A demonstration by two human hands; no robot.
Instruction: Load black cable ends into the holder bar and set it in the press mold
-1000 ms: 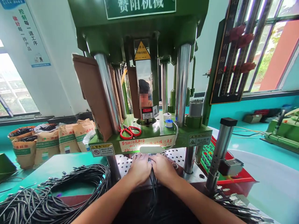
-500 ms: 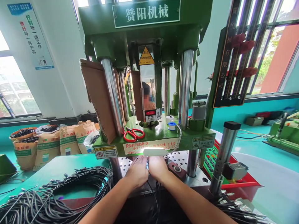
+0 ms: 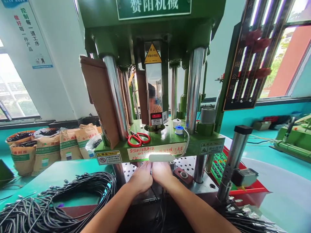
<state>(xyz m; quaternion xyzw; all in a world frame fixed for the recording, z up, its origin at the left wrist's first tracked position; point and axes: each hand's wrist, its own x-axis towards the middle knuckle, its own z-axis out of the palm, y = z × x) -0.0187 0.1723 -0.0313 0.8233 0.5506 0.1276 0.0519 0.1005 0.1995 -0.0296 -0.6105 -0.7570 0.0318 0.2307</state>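
Observation:
Beneath the lamp bar [image 3: 162, 158] on the green press [image 3: 160, 147], my left hand [image 3: 142, 177] and my right hand [image 3: 161, 173] are side by side, touching. Both have curled fingers, and the fingertips are partly hidden under the lamp glare. What they pinch between them is too small to make out. Black cables [image 3: 163, 207] hang down just below the hands. Behind them lies the perforated metal bed of the press [image 3: 188, 161], with a dark block with a round knob [image 3: 183, 175] right of my right hand.
Red-handled scissors [image 3: 139, 139] and a blue-and-white tape roll [image 3: 179, 130] lie on the press plate. A large coil of black cables [image 3: 80, 191] is at the left. More cables [image 3: 247, 216] and a red tray [image 3: 257, 192] are at the right, beside a metal post [image 3: 228, 174].
The view has shifted slightly. My hands stay together under the lamp bar, and the gap between them looks narrower.

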